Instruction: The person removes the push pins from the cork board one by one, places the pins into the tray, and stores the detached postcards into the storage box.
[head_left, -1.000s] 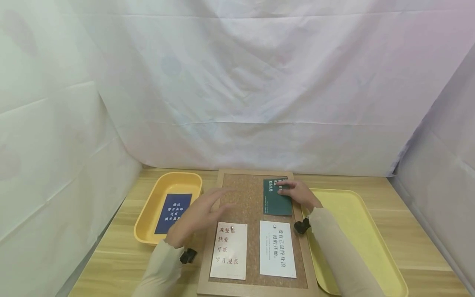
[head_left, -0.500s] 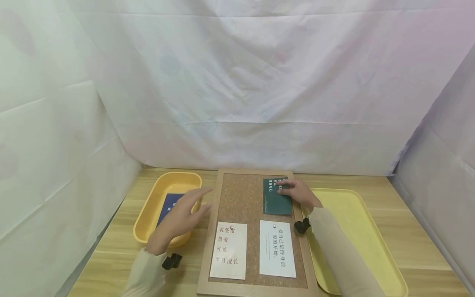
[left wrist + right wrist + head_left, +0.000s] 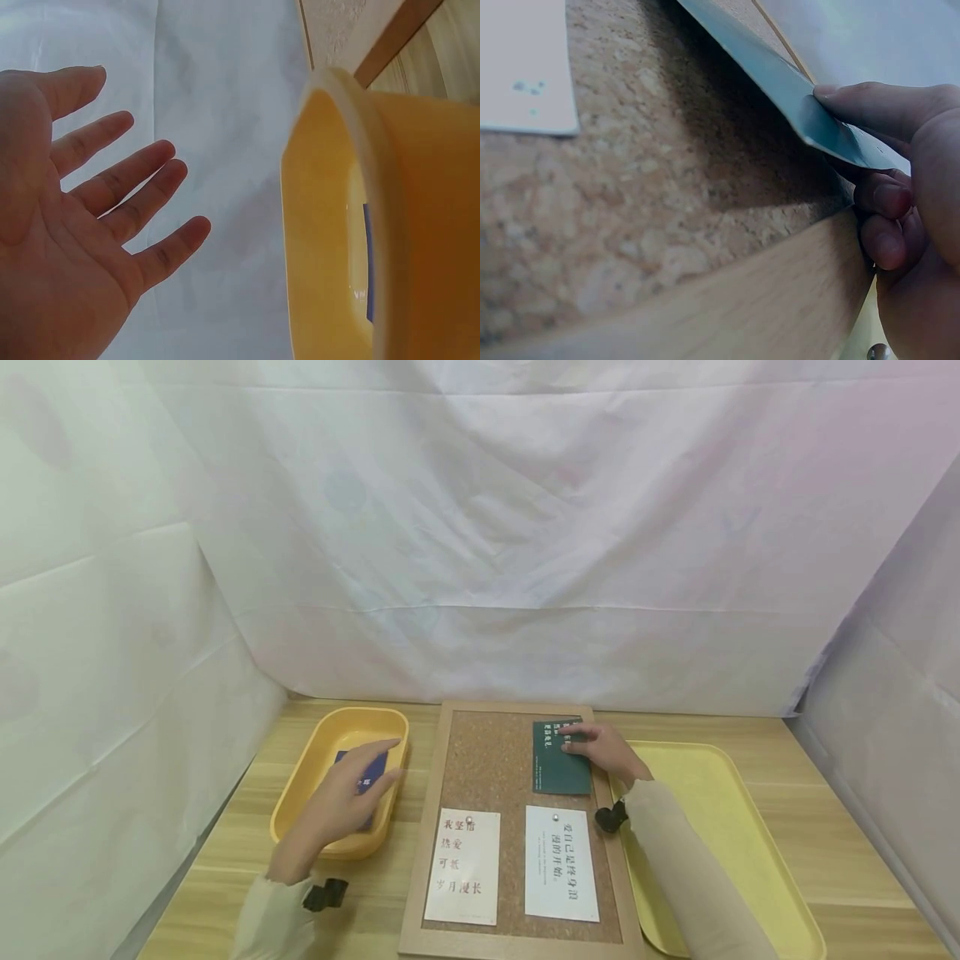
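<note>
My right hand (image 3: pixel 603 750) holds a dark green card (image 3: pixel 553 777) with white writing at the upper right of a framed cork board (image 3: pixel 487 760). In the right wrist view the green card (image 3: pixel 780 82) slopes above the cork, thumb on its face and curled fingers by its edge; part of the grip is hidden. My left hand (image 3: pixel 337 806) hovers over an orange-yellow basin (image 3: pixel 300 777) at the left, its fingers (image 3: pixel 161 255) spread and holding nothing. Partly covered by that hand, a blue card (image 3: pixel 372 770) with white writing lies in the basin.
Two white cards, one with red writing (image 3: pixel 463 893) and one with dark writing (image 3: pixel 551 893), are pinned along the board's lower half. A pale yellow tray (image 3: pixel 720 827) stands right of the board. White cloth (image 3: pixel 480 527) encloses the table behind and at the sides.
My left hand has moved left and down, from above the cork board's left side to over the basin. My right hand and the green card have stayed in place.
</note>
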Action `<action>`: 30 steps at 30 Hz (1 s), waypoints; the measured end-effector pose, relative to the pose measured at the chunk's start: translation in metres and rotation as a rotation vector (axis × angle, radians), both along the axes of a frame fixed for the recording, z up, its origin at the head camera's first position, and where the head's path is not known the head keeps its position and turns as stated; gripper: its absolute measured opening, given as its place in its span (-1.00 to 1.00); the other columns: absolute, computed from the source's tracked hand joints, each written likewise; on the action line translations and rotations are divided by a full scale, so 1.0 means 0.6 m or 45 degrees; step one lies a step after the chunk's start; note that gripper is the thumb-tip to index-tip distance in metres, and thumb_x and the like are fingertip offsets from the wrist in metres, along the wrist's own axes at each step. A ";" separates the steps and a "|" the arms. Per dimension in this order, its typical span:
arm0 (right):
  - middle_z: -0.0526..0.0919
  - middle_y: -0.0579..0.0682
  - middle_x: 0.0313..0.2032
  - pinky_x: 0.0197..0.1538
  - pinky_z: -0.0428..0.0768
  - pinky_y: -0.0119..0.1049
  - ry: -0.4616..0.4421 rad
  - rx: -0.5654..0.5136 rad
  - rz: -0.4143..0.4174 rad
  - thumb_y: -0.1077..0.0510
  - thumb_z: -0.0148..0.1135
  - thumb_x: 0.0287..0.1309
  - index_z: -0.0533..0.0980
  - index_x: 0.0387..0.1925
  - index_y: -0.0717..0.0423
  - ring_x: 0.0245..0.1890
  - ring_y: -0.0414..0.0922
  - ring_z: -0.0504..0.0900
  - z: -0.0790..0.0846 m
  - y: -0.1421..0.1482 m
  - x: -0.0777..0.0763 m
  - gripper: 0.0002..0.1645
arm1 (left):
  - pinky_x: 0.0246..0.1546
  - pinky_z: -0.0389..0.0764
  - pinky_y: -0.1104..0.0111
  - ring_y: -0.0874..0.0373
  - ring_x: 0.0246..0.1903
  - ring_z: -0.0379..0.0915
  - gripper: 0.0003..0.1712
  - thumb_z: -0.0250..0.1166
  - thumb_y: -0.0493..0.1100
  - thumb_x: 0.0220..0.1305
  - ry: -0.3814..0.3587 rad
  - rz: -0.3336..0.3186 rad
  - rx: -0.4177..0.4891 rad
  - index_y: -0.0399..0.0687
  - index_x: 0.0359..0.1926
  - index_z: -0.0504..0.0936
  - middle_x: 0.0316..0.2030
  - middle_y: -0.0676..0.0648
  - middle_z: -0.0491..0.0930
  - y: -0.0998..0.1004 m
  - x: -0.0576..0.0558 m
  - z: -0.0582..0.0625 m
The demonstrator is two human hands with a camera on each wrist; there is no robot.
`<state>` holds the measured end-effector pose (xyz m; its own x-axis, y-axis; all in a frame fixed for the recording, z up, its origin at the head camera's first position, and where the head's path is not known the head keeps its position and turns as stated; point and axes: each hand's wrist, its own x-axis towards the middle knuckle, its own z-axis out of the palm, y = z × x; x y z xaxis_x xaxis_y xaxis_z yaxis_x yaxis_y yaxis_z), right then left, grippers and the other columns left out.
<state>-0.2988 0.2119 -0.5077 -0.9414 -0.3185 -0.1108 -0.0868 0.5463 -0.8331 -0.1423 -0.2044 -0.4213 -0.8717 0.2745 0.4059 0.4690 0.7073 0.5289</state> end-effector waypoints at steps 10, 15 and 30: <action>0.35 0.05 0.27 0.25 0.29 0.15 0.012 0.003 0.007 -0.06 0.33 0.05 0.57 0.01 -0.21 0.31 0.11 0.23 -0.002 0.002 -0.001 -0.58 | 0.13 0.37 0.02 -0.12 0.16 0.35 -0.53 0.19 -0.18 0.29 0.015 0.023 0.016 -0.22 0.19 0.41 0.14 -0.19 0.47 -0.033 0.012 -0.001; 0.36 0.06 0.27 0.24 0.29 0.17 0.021 0.009 0.015 -0.06 0.33 0.05 0.57 0.02 -0.18 0.30 0.13 0.24 -0.001 0.002 0.001 -0.57 | 0.12 0.36 -0.02 -0.14 0.17 0.33 -0.51 0.18 -0.16 0.30 -0.025 0.048 0.036 -0.23 0.21 0.39 0.15 -0.21 0.44 -0.050 0.018 -0.002; 0.36 0.06 0.26 0.24 0.30 0.13 0.009 -0.007 0.006 -0.01 0.33 0.07 0.49 0.14 -0.15 0.26 0.10 0.31 0.000 0.001 -0.001 -0.46 | 0.12 0.29 -0.11 -0.22 0.19 0.26 -0.51 0.17 -0.13 0.31 -0.060 0.195 0.043 -0.17 0.22 0.39 0.17 -0.26 0.41 -0.111 0.041 -0.011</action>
<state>-0.2995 0.2125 -0.5079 -0.9406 -0.3237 -0.1019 -0.0957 0.5411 -0.8355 -0.1178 -0.2709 -0.4279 -0.9207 0.1236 0.3702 0.3309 0.7503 0.5724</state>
